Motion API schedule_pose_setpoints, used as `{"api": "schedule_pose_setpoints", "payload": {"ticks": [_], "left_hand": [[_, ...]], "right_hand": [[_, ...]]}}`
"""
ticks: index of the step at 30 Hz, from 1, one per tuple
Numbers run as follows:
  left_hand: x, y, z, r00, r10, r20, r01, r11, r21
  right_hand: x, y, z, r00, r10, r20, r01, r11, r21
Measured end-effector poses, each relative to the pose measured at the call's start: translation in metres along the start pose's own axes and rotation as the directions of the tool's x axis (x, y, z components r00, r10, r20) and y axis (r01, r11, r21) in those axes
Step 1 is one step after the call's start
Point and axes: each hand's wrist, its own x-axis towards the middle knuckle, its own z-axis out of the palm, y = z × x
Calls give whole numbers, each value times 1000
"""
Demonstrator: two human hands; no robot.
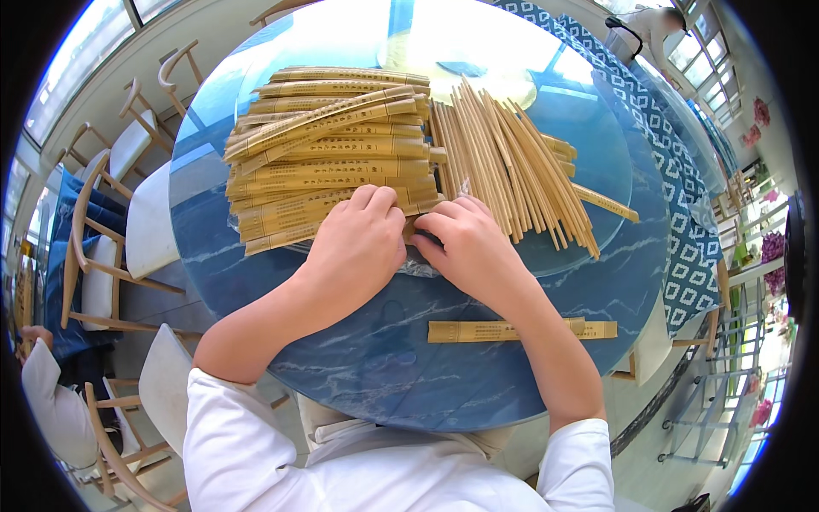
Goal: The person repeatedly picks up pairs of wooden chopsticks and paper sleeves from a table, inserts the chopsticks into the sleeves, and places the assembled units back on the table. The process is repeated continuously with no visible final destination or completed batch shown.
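Observation:
My left hand point(363, 226) and my right hand point(461, 239) meet at the near edge of the piles, fingertips pinched close together. Between them shows a bit of brown paper chopstick sleeve point(416, 229); the fingers hide most of it. Just beyond my left hand lies a thick stack of printed brown chopstick sleeves point(333, 145), some crossing at an angle on top. To its right, past my right hand, bare wooden chopsticks point(503, 162) are heaped in a loose fan. Clear plastic wrap point(418, 269) peeks out under my hands.
One flat sleeve bundle point(465, 331) lies under my right forearm near the front of the round blue marbled table point(367, 375). A filled sleeve point(606, 203) sticks out right of the chopsticks. Wooden chairs point(90, 247) stand left; another person's sleeve point(55, 401) shows at lower left.

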Motion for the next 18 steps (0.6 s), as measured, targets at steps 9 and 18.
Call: {"api": "schedule_pose_setpoints", "payload": {"ticks": [9, 18], "left_hand": [[1, 1, -5, 1000, 0, -12, 0, 1000, -26], [3, 1, -6, 1000, 4, -9, -4, 999, -36]], "right_hand": [[-2, 2, 10, 1000, -20, -23, 20, 1000, -24], [-3, 6, 12, 994, -105, -27, 100, 983, -151]]}}
